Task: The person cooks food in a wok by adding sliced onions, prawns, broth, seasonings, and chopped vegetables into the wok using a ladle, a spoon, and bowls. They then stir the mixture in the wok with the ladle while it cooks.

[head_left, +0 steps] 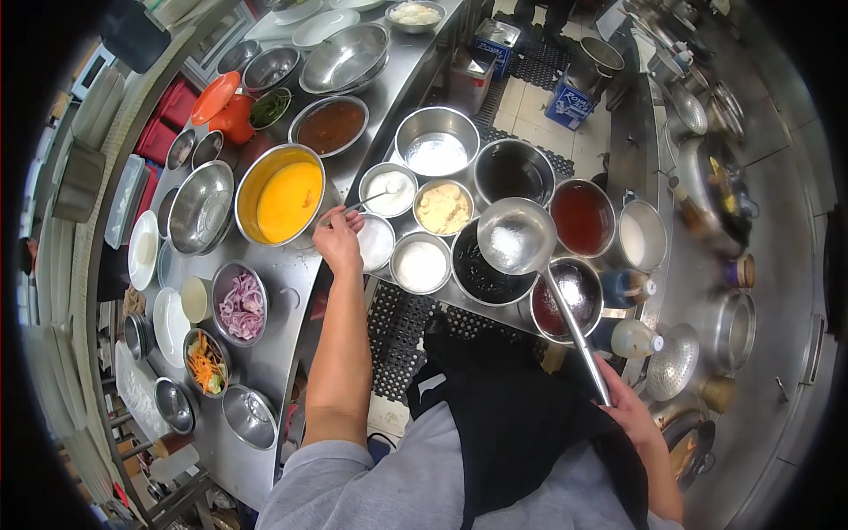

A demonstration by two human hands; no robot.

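Observation:
My left hand pinches the thin handle of a small spoon, whose bowl is over a metal tub of white powder. My right hand is wrapped round the long handle of a large ladle. The ladle's bowl is above a tub of black contents, hiding part of it. Close by stand a tub of pale yellow paste and two more tubs of white contents. Left of my left hand is a pot of yellow liquid.
A steel counter on the left holds a bowl of sliced red onion, shredded vegetables and a bowl of brown sauce. Red sauce tubs and capped bottles stand on the right. Beyond are a wok and a strainer.

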